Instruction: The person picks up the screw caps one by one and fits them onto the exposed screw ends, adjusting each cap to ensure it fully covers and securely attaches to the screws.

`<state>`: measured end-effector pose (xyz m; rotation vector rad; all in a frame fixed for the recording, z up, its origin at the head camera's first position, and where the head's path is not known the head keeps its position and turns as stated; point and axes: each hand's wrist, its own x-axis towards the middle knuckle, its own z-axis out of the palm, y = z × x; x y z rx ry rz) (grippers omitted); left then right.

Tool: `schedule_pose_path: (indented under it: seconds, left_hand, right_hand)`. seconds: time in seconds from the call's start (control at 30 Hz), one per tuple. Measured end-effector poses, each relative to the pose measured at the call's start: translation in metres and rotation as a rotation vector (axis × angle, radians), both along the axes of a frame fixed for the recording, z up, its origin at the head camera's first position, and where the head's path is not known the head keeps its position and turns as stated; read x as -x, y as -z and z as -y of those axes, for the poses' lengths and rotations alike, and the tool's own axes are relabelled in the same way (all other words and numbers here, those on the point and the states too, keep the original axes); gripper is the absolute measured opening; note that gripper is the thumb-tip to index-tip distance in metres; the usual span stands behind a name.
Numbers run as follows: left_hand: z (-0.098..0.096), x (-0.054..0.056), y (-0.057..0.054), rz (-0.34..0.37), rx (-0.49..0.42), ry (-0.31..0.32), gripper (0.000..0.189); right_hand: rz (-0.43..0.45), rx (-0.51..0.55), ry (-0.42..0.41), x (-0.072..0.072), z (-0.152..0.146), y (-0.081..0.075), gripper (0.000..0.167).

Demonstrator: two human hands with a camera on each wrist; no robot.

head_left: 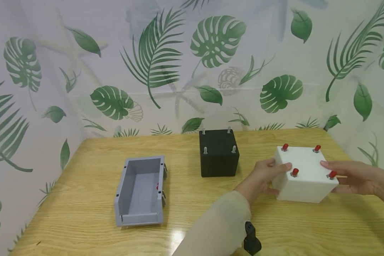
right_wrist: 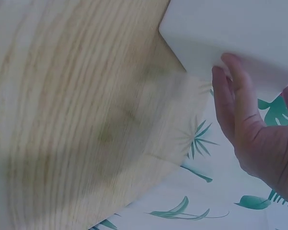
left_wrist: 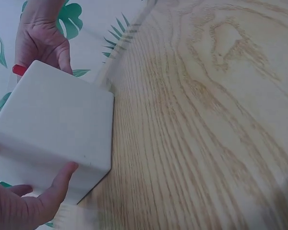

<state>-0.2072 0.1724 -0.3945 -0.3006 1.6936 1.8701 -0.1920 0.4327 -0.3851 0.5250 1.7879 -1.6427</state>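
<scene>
A white block (head_left: 302, 164) stands at the right of the table in the head view, with red caps (head_left: 294, 172) on posts at its top corners. My left hand (head_left: 266, 173) grips its left side, thumb on the top face and fingers down the side. On the opposite side my right hand (head_left: 360, 175) holds it, its thumb on the top edge by the back right corner. Fingertips of the right hand (right_wrist: 259, 136) press the block's side in the right wrist view. Whether the block's underside touches the table I cannot tell.
Left of the white block is a black block (head_left: 218, 165) with several bare metal posts on top. Farther left lies an open grey bin (head_left: 142, 219), a small red item (head_left: 158, 186) showing at its right wall. A leaf-patterned cloth (head_left: 179, 71) hangs behind the table.
</scene>
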Motion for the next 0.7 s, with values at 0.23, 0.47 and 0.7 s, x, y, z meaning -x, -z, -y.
schedule_pose_path:
  seconds: [0.23,0.47,0.7]
  left_hand:
    - [-0.014,0.004,-0.005,-0.040,0.045,-0.187,0.039]
    - [-0.026,0.010,-0.009,-0.127,0.205,-0.217,0.036]
    - [-0.027,0.018,-0.010,-0.159,0.240,-0.164,0.039]
  right_hand:
    - [-0.001,0.049,0.038,0.011,-0.001,-0.007,0.038]
    - [0.000,0.012,0.014,0.025,-0.004,-0.015,0.055]
    - [0.020,0.027,0.027,0.035,-0.004,-0.015,0.042]
